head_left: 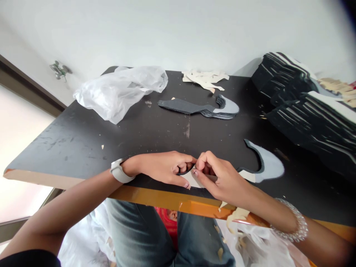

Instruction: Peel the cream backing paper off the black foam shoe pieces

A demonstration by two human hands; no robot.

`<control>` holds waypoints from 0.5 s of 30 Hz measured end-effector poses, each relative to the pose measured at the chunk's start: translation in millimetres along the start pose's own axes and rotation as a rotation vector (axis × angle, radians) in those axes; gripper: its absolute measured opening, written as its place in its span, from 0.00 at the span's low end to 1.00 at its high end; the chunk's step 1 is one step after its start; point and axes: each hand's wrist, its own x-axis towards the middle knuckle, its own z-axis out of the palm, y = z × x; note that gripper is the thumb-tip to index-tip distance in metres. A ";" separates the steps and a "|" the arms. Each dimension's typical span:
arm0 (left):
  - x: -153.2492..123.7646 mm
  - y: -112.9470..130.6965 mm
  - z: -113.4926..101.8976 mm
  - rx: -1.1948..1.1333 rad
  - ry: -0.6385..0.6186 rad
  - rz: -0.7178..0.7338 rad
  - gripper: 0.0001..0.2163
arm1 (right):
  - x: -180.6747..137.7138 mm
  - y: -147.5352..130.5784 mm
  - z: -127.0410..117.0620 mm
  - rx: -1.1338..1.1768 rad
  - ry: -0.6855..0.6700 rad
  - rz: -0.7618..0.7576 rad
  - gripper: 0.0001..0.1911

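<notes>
A grey and black shoe-upper piece (265, 163) lies flat on the black table (83, 141) near its front edge. My left hand (164, 168) pinches the piece's left end, fingers curled around it. My right hand (222, 178) pinches a cream paper backing strip (191, 180) at the same end, right against the left hand's fingertips. A white watch sits on my left wrist and a beaded bracelet on my right.
A small stack of similar pieces (205, 107) lies mid-table. Tall stacks of them (303, 104) fill the right side. A crumpled clear plastic bag (119, 89) sits back left, cream paper scraps (205, 79) at the back, another bag with scraps (250, 237) under the table edge.
</notes>
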 end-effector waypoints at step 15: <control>6.5 -0.2 11.0 0.032 0.194 0.020 0.10 | -3.3 -7.1 -3.8 -0.444 0.195 0.046 0.14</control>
